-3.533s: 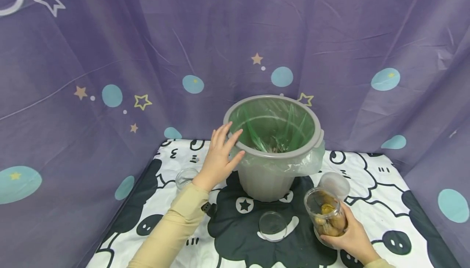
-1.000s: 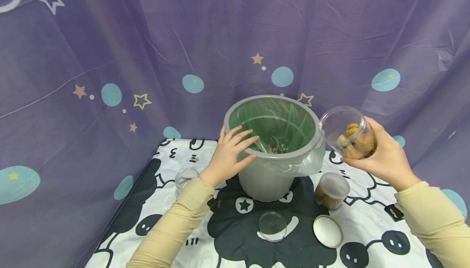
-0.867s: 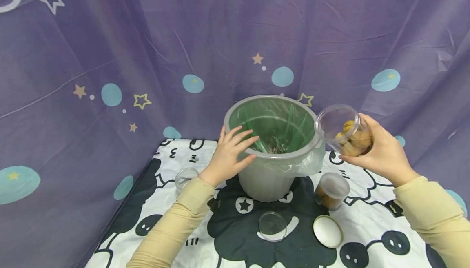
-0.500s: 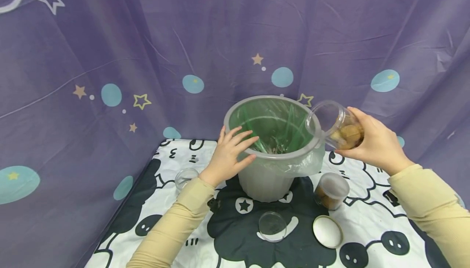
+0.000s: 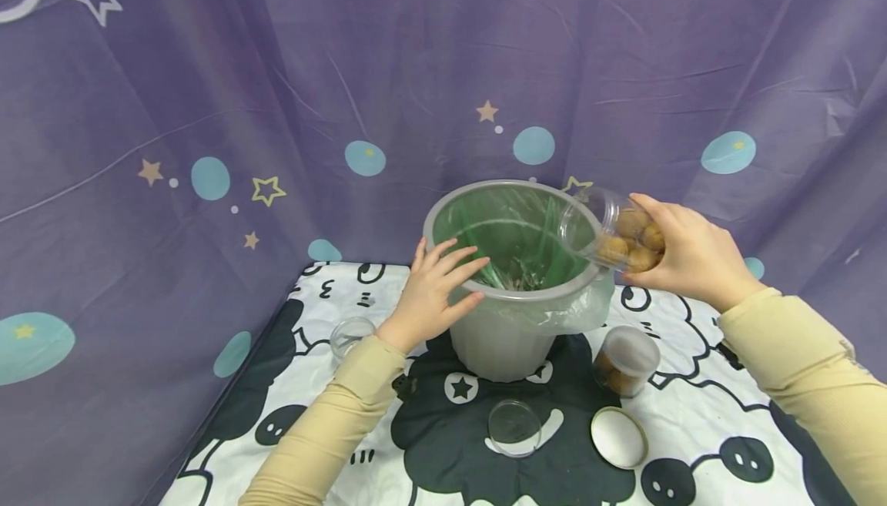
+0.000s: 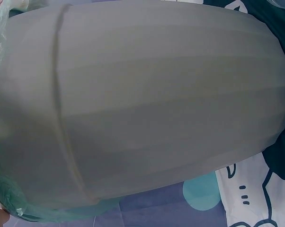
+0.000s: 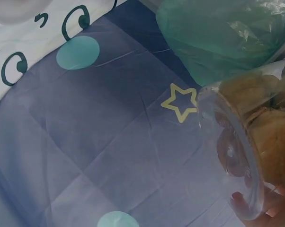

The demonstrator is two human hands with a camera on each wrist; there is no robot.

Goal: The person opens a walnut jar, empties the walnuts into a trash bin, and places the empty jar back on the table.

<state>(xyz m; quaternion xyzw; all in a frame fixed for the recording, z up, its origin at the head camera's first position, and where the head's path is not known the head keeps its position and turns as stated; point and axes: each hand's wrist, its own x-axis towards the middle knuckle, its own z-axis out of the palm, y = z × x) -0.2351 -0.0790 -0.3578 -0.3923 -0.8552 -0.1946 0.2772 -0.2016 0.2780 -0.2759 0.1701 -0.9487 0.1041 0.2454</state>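
Note:
In the head view, my right hand [image 5: 700, 256] grips a clear plastic jar [image 5: 582, 221] with walnuts [image 5: 630, 240] in it. The jar is tipped on its side, its mouth pointing left over the right rim of a grey trash bin [image 5: 502, 352]. Walnuts also show through the jar wall at the right edge of the right wrist view. A green-tinted bag [image 5: 513, 232] lines the bin, with some dark bits at its bottom. My left hand [image 5: 433, 290] lies at the bin's left front rim, fingers spread and fairly straight. The bin's side fills most of the left wrist view.
A lidded jar [image 5: 626, 360] with brown contents stands right of the bin. Before it lies a round white lid [image 5: 619, 437], and a clear round lid [image 5: 515, 427] sits to its left. Another clear container [image 5: 351, 334] is partly behind the left forearm. A purple curtain [image 5: 277, 105] hangs behind.
My right hand lifted the walnut jar from the table, then carried it left to the bin's rim while tipping it further. The walnuts shifted toward its lower side. My left hand has barely moved.

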